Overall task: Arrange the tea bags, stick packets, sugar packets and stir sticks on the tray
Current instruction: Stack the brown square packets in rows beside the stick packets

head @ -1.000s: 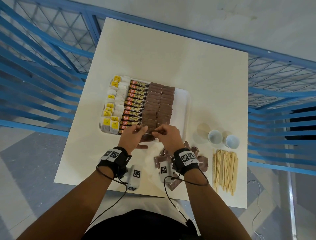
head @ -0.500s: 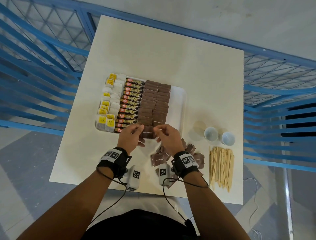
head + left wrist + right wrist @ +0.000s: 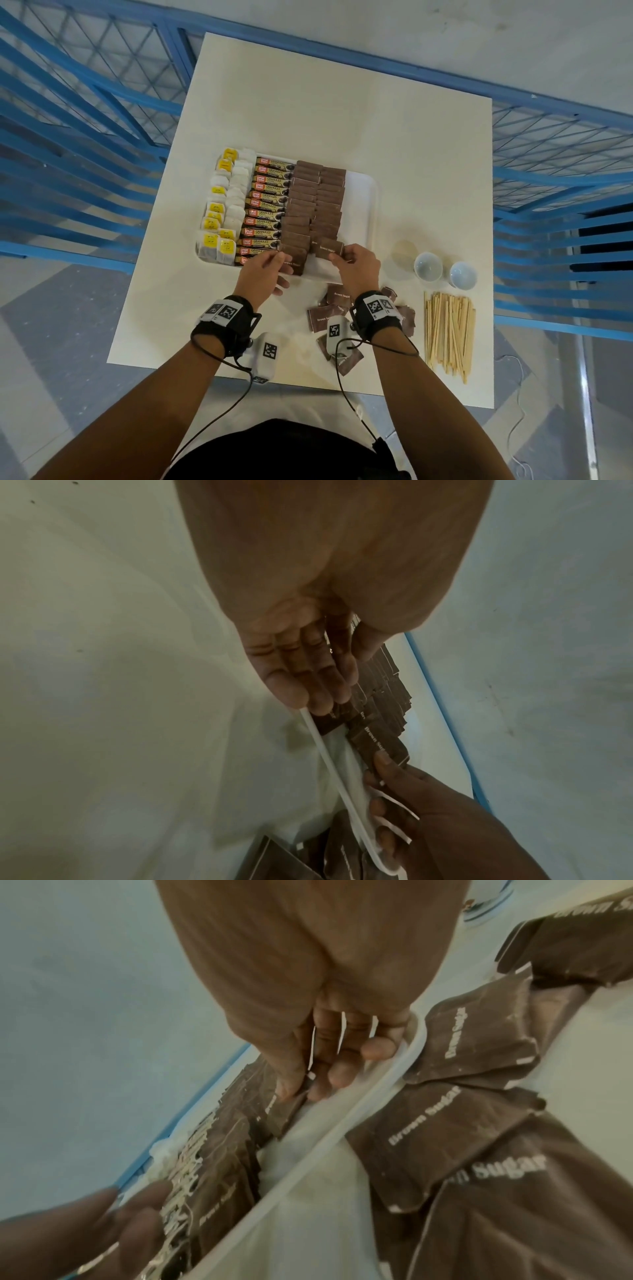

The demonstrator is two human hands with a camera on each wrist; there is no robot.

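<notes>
A white tray (image 3: pixel 360 202) holds a column of tea bags (image 3: pixel 224 209), a column of stick packets (image 3: pixel 265 209) and two columns of brown sugar packets (image 3: pixel 313 205). My left hand (image 3: pixel 270 269) pinches a sugar packet (image 3: pixel 294 262) at the near end of the left sugar column. My right hand (image 3: pixel 356 265) pinches another sugar packet (image 3: pixel 329 248) at the near end of the right column. In the left wrist view the left hand (image 3: pixel 329 680) has its thumb over its packet (image 3: pixel 330 722). In the right wrist view the right fingertips (image 3: pixel 310 1089) pinch a packet (image 3: pixel 284 1114) just inside the tray rim (image 3: pixel 359 1104).
Several loose sugar packets (image 3: pixel 329 313) lie on the table under my right wrist. A pile of wooden stir sticks (image 3: pixel 448 332) lies near the front right edge. Two small white cups (image 3: pixel 428 267) stand beyond the sticks. Blue railings surround the table (image 3: pixel 342 102).
My hands were close together on sugar packets at the tray's near edge. They have moved apart, and the right hand has carried its packet to the right sugar column.
</notes>
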